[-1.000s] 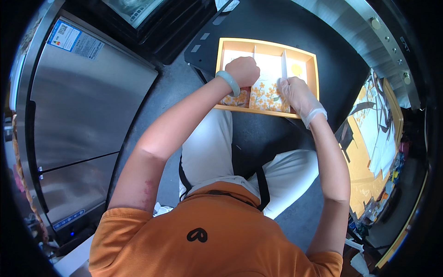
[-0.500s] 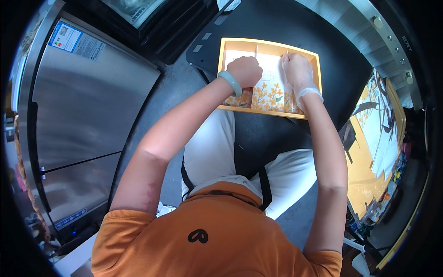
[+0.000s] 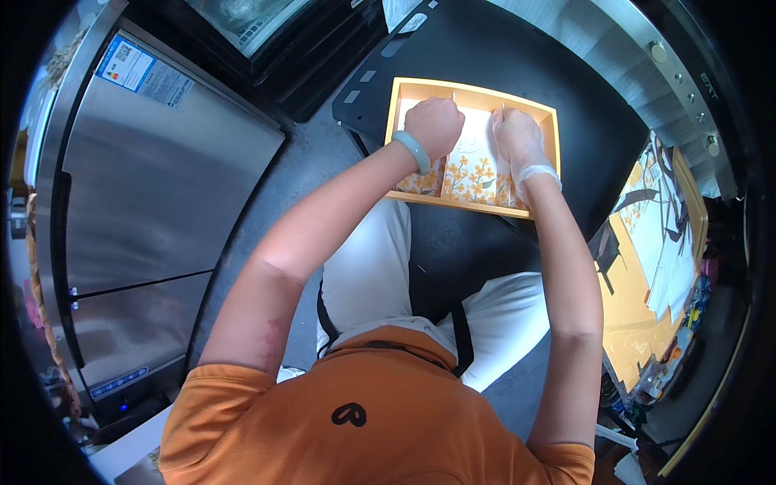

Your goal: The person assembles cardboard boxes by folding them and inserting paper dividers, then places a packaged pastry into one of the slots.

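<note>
A shallow yellow-rimmed box (image 3: 477, 208) rests on the black table, its white lining (image 3: 471, 168) printed with orange flowers. Thin upright dividers split it into three compartments. My bare left hand (image 3: 434, 127), with a pale green bangle (image 3: 413, 152) at the wrist, is closed in a fist over the left compartment, beside the left divider (image 3: 453, 100). Its fingertips are hidden, so what it holds cannot be told. A clear plastic glove covers my right hand (image 3: 520, 139). Its fingers are closed at the far end of the right divider (image 3: 503, 109), pinching it.
Beyond and right of the box spreads the black table (image 3: 598, 113). A steel refrigerator (image 3: 153, 178) stands at left, and a metal appliance with knobs (image 3: 657, 52) at far right. Yellow boards and white printed sheets (image 3: 659, 242) are stacked on the right.
The view has shifted slightly, and the box sits a little lower in it. Both hands stay closed inside the box, in nearly the same places.
</note>
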The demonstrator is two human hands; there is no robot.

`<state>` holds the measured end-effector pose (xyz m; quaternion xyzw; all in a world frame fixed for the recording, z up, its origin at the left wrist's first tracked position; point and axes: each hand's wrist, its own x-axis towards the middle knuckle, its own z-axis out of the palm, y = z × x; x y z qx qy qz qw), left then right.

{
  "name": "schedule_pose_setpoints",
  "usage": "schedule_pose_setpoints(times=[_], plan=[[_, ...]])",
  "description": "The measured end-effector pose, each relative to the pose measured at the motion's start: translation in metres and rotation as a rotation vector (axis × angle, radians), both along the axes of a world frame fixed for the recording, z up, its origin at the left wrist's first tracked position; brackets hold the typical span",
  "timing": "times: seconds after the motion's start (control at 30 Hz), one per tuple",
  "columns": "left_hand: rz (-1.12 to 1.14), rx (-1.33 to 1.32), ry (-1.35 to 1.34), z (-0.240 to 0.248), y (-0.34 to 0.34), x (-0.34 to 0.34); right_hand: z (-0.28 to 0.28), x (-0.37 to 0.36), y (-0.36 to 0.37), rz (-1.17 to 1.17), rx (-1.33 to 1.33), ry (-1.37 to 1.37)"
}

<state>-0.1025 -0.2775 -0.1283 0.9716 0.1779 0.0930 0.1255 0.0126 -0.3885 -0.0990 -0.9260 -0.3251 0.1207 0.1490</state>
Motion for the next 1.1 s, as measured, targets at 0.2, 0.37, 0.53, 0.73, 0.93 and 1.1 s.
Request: schedule_pose_setpoints(times=[0.2,0.37,0.53,0.73,0.93,1.1], plan=[[0.264,-0.176,0.014,0.008,-0.001,0.013,-0.004,0.002,-0.002,0.014,-0.007,-0.019],[0.365,-0.114,0.015,0.010,-0.001,0.025,-0.002,-0.002,-0.005,-0.022,0.041,0.031],[0.419,-0.174,0.020,0.009,-0.002,0.024,-0.001,-0.002,-0.006,0.003,0.028,0.036],[0.317,-0.219,0.052,0.012,0.000,0.017,-0.011,0.003,-0.002,0.043,0.041,-0.008],[0.152,-0.448,0.280,0.041,-0.027,-0.030,0.018,0.008,-0.027,0.032,0.008,0.406],[0.133,-0.318,0.172,0.016,-0.047,-0.047,0.044,-0.020,-0.061,0.089,-0.295,0.551]])
